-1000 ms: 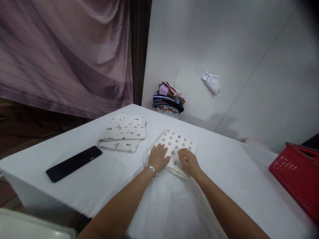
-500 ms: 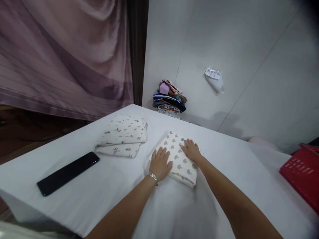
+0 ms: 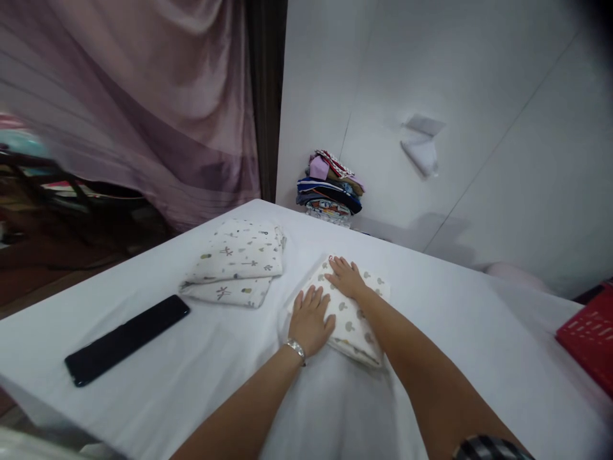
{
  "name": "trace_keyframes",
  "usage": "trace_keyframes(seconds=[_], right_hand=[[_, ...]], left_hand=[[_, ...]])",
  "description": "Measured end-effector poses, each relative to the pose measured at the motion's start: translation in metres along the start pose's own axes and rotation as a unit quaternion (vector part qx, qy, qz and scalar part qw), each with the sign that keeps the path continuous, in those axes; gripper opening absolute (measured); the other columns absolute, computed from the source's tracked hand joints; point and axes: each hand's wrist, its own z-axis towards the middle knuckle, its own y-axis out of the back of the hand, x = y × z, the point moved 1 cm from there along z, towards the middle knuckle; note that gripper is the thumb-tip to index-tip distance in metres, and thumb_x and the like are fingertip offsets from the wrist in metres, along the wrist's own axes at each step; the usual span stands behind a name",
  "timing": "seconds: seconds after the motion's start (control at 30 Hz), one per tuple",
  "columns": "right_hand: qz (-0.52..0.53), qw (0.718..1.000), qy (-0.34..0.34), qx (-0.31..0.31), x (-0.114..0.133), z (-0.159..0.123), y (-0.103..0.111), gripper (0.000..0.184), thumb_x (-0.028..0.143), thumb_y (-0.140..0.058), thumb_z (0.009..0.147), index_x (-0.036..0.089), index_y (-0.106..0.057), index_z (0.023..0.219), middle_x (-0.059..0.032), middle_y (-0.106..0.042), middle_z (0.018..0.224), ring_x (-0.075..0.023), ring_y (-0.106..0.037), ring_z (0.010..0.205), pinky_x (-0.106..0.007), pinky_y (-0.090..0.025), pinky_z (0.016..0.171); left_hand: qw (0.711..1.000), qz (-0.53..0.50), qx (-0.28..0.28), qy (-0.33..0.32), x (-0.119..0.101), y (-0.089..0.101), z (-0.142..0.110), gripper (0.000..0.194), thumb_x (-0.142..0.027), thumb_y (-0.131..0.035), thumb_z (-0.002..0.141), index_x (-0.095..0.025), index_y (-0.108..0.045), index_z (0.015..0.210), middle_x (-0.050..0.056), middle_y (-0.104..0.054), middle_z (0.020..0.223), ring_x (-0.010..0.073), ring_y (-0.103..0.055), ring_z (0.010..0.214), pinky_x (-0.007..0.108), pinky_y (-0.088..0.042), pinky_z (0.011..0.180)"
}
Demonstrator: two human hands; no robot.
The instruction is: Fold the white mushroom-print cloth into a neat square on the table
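Under both my hands lies a folded white cloth with grey mushroom-like prints, on the white-covered table. My left hand, with a silver bracelet at the wrist, rests flat on its left side, fingers spread. Farther up on the same cloth, my right hand lies flat with its fingers stretched out and covers part of the print. To the left sits a second folded white cloth printed with small plants and pineapples.
A black phone lies at the table's left. Behind the far edge, a stack of folded clothes stands by the wall. At the right edge is a red plastic basket. A pink curtain hangs at the left.
My right hand has opened from curled fingers and moved over the cloth, first to its right side, then to its far part. My left hand has stayed on the left side.
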Motion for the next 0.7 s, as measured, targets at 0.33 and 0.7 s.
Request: trace_keyframes(seconds=[0.33,0.7], right_hand=[[0.072,0.987,-0.138,-0.049,-0.051,-0.031,0.024,0.048,0.048,-0.027,0.094,0.024,-0.051,0.127,-0.0081,-0.053,0.133,-0.0247,-0.043,0.125,-0.04,-0.029,0.102],[0.254,0.924,-0.286,0.008,-0.131,-0.055,0.02,0.057,0.065,-0.053,0.075,0.016,-0.069,0.099,-0.0122,-0.065,0.112,-0.0274,-0.06,0.102,-0.036,-0.044,0.088]], left_hand=[[1.0,-0.009,0.004,-0.007,0.001,0.002,0.0,0.045,-0.04,-0.041,0.086,-0.022,-0.053,0.126,0.006,-0.046,0.14,0.0259,-0.03,0.135,0.048,-0.018,0.112],[1.0,-0.009,0.004,-0.006,0.0,0.004,-0.001,0.045,-0.039,-0.042,0.086,-0.021,-0.054,0.125,0.007,-0.046,0.139,0.0265,-0.031,0.134,0.048,-0.018,0.112]])
